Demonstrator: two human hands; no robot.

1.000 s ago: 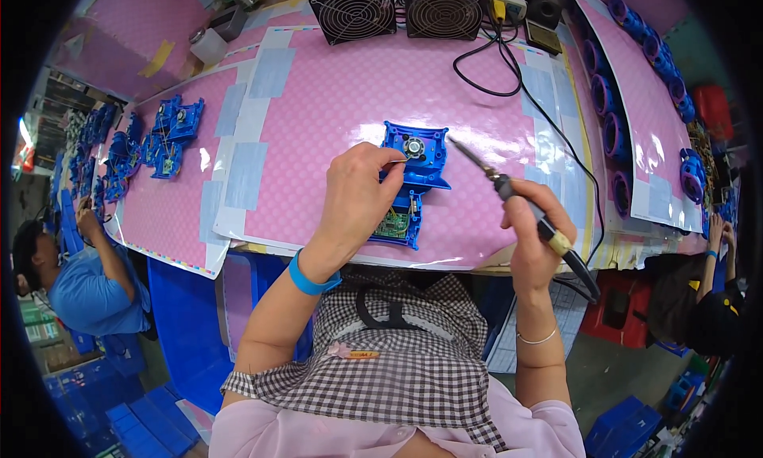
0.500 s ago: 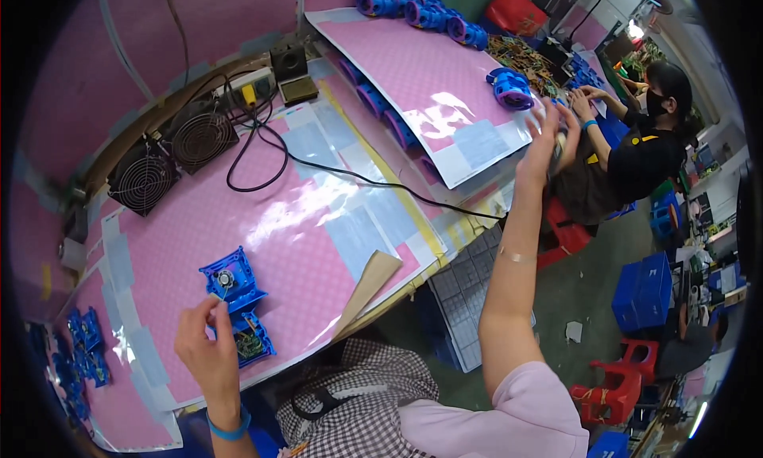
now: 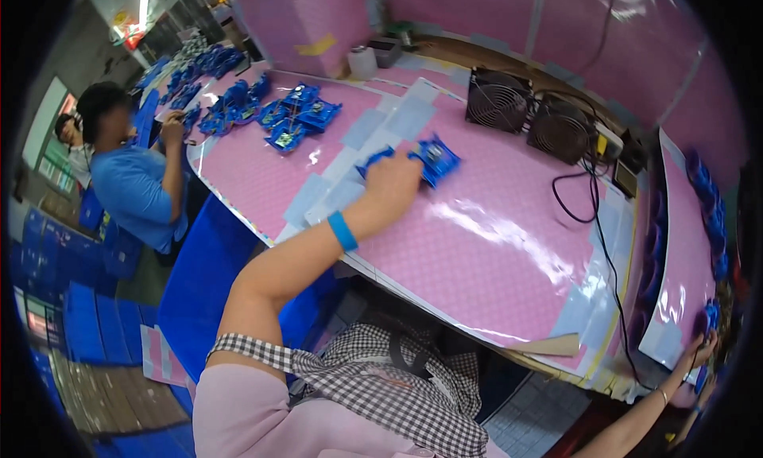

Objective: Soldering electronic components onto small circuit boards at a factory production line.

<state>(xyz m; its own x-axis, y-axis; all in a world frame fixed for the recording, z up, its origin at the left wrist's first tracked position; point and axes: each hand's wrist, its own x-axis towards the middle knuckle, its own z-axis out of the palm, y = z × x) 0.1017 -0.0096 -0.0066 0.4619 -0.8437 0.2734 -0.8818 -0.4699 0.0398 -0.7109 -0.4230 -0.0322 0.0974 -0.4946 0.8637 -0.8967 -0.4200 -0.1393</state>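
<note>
An open blue plastic case [image 3: 439, 161] lies on the pink table, its halves showing on both sides of my left hand [image 3: 395, 185]. That hand is closed down over the case, and its fingertips are hidden behind the knuckles. A blue band circles the left wrist. Far to the right, my right hand [image 3: 699, 353] reaches to the edge of a raised pink board [image 3: 675, 299]. Its fingers are beside a blue rounded housing [image 3: 710, 311] there; they are small and distorted at the rim, so their grip is unclear.
Several blue cases [image 3: 298, 116] lie on the table's left part, near a person in a blue shirt [image 3: 139, 188]. Two black fans [image 3: 498, 100] stand at the back, with a black cable [image 3: 610, 259] trailing across the table. A tan strip [image 3: 548, 346] lies at the front edge.
The view has swung left, bringing the left worker and the cases there into sight. My left hand has gone from pinching near the small fan to covering the case. My right arm stays stretched right.
</note>
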